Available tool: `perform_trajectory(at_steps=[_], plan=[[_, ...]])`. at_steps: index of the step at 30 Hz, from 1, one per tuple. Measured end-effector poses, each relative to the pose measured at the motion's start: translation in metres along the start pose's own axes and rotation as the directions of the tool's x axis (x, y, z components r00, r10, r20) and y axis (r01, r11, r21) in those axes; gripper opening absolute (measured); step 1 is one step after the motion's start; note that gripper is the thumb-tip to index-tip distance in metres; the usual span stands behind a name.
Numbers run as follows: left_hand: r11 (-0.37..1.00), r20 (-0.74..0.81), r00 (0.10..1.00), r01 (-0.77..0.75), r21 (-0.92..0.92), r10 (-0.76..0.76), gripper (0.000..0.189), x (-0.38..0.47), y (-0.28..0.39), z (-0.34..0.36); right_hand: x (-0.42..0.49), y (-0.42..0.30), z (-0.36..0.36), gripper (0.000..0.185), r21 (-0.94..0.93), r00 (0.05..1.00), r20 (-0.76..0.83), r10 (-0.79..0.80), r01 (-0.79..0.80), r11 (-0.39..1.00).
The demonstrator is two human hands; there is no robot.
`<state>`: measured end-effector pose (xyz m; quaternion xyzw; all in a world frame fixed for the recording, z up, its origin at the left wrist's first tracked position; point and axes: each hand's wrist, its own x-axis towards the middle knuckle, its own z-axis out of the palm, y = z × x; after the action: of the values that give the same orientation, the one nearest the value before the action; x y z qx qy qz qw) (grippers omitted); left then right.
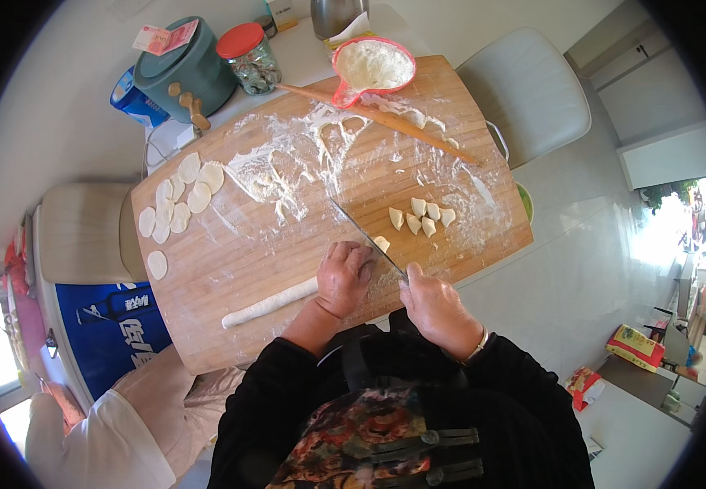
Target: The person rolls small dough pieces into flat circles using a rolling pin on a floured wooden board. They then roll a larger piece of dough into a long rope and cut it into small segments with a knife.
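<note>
My right hand point(438, 308) grips the handle of a kitchen knife point(362, 231), its blade slanting up and left over the board. Directly left of the blade, my left hand point(345, 278) rests on a rope of dough point(273, 302) and covers its right end. A cut piece of dough point(381, 244) shows just beyond the blade. Farther up and right lie several small dough pieces point(421, 217) in a loose cluster. Flat round dough wrappers point(175, 198) overlap near the left edge of the floured wooden board point(255, 257).
Across the board's back lies a wooden rolling pin point(401, 125), beside a red-rimmed scoop of flour point(375, 66). Behind the board stand a red-lidded jar point(249, 58) and a teal pot-like appliance point(185, 70) with a banknote on top. Chairs point(530, 91) flank the table.
</note>
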<state>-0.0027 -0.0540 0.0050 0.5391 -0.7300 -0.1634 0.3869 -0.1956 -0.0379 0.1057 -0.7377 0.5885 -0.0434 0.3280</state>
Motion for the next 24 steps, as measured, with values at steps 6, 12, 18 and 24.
perform_trajectory(at_steps=[6, 12, 18, 24], plan=[[0.997, 0.048, 0.998, 0.042, 0.057, -0.045, 0.031, -0.006, -0.002, -0.015, 0.012, 0.013, 0.015, 0.022, 0.096, 0.995, -0.101, -0.01, 0.02, 0.995], [0.986, -0.039, 0.991, 0.129, 0.108, -0.125, 0.023, -0.001, -0.02, -0.016, 0.008, 0.006, 0.002, 0.023, 0.175, 0.996, -0.088, -0.017, 0.032, 0.984], [0.982, -0.058, 0.991, 0.13, 0.139, -0.123, 0.021, -0.001, -0.022, -0.015, 0.008, -0.013, -0.005, 0.022, 0.092, 0.998, 0.028, -0.054, 0.051, 0.994], [0.985, -0.056, 0.994, 0.103, 0.136, -0.096, 0.025, 0.0, -0.022, -0.018, 0.018, -0.015, 0.003, 0.021, 0.062, 0.997, 0.039, -0.061, 0.058, 0.996]])
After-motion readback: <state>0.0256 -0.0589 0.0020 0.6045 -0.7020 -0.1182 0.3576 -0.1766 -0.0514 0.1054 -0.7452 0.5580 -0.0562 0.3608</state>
